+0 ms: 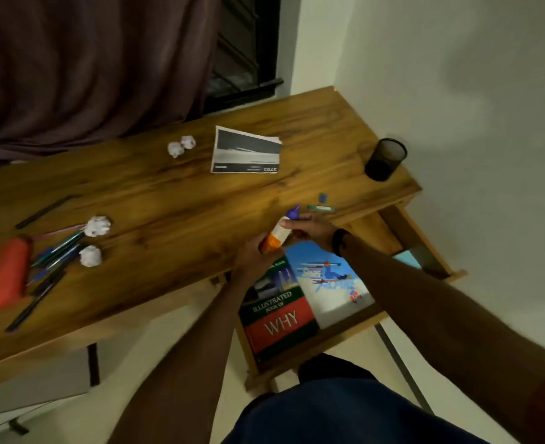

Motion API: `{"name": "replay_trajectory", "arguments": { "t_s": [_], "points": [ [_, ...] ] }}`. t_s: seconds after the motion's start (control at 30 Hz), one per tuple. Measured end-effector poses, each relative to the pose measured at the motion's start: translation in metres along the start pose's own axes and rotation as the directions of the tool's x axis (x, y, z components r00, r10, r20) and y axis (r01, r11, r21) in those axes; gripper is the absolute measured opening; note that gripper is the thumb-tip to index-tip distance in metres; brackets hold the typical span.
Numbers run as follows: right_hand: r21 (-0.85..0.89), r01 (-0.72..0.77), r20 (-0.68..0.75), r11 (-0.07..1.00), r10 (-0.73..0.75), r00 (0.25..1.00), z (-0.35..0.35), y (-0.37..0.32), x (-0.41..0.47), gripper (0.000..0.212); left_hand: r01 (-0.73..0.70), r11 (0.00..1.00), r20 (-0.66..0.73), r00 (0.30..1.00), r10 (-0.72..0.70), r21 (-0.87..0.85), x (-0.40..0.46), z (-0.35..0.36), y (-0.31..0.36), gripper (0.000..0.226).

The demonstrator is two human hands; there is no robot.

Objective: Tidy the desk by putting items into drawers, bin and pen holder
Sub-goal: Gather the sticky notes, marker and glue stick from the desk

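Knees in dark trousers (pixel 329 408) fill the bottom of my view, and both forearms reach out from there to the desk (pixel 168 193) edge. My left hand (pixel 252 254) curls round the orange lower end of a glue bottle (pixel 276 237), while my right hand (pixel 309 230) pinches it just under the purple cap (pixel 293 213), thumb on top. I judge the two-handed hold serves to tighten or check the cap before stowing. The bottle is tilted, cap pointing away, directly above the open drawer (pixel 402 229), so a short drop would put it there.

Inside the drawer two books lie flat side by side: the WHY book (pixel 277 318) and a blue book (pixel 329 283), with something pale blue further right that I cannot identify.

On the wood-grain top, much is left: a red pouch (pixel 5 274) at far left beside a heap of pens (pixel 56 251), four paper balls (pixel 96 226) in two pairs, a dark ruler (pixel 46 211), a booklet (pixel 245 152), and a small blue item and a green one near the right edge. The mesh holder (pixel 386 159) stands at the far right corner, seemingly with nothing in it. Behind hangs a dark curtain (pixel 88 65) over a barred window; a plain wall closes the right side.
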State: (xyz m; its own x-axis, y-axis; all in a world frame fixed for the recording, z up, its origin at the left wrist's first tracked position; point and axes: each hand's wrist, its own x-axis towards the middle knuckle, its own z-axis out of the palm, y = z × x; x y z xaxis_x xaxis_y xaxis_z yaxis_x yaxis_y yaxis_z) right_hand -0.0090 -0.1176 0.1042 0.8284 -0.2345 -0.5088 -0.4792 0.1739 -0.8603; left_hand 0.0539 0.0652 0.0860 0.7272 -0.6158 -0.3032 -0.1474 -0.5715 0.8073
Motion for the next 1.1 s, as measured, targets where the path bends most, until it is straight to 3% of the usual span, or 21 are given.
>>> {"name": "replay_trajectory", "arguments": {
  "t_s": [0.07, 0.13, 0.3, 0.4, 0.47, 0.57, 0.7, 0.97, 1.1],
  "points": [
    [-0.008, -0.033, -0.066, 0.999, 0.032, 0.997, -0.011, 0.012, -0.013, 0.026, -0.002, 0.996, 0.058, 0.998, 0.007, -0.087, -0.009, 0.027, 0.012, 0.029],
    [-0.1, -0.083, -0.126, 0.992, 0.07, 0.99, -0.022, 0.028, -0.023, 0.048, 0.099, 0.974, 0.156, 0.985, -0.068, -0.203, -0.014, 0.053, 0.019, 0.028],
    [-0.348, -0.2, -0.171, 0.916, 0.148, 0.974, -0.06, 0.068, -0.046, 0.068, 0.28, 0.959, 0.295, 0.921, -0.253, -0.05, -0.015, 0.106, 0.022, 0.023],
    [-0.275, -0.255, -0.179, 0.927, 0.211, 0.961, -0.099, 0.087, -0.064, 0.052, 0.352, 0.936, 0.304, 0.89, -0.339, 0.013, -0.011, 0.143, 0.027, 0.041],
    [-0.237, -0.254, -0.211, 0.938, 0.206, 0.956, -0.134, 0.1, -0.076, 0.04, 0.454, 0.89, 0.304, 0.854, -0.423, -0.037, -0.009, 0.169, 0.037, 0.048],
    [-0.269, -0.244, -0.289, 0.932, 0.164, 0.943, -0.19, 0.117, -0.092, 0.035, 0.546, 0.829, 0.281, 0.82, -0.498, -0.123, -0.007, 0.206, 0.056, 0.05],
    [-0.229, -0.272, -0.288, 0.935, 0.202, 0.936, -0.243, 0.13, -0.103, 0.024, 0.585, 0.789, 0.209, 0.809, -0.55, -0.19, -0.003, 0.247, 0.078, 0.051],
    [-0.273, -0.276, -0.211, 0.921, 0.222, 0.952, -0.264, 0.143, -0.09, 0.009, 0.606, 0.787, 0.087, 0.795, -0.6, -0.117, 0.008, 0.305, 0.086, 0.052],
    [-0.287, -0.3, -0.208, 0.91, 0.246, 0.947, -0.265, 0.143, -0.078, 0.014, 0.663, 0.739, 0.066, 0.748, -0.66, -0.123, 0.024, 0.329, 0.08, 0.068]
  ]
}}
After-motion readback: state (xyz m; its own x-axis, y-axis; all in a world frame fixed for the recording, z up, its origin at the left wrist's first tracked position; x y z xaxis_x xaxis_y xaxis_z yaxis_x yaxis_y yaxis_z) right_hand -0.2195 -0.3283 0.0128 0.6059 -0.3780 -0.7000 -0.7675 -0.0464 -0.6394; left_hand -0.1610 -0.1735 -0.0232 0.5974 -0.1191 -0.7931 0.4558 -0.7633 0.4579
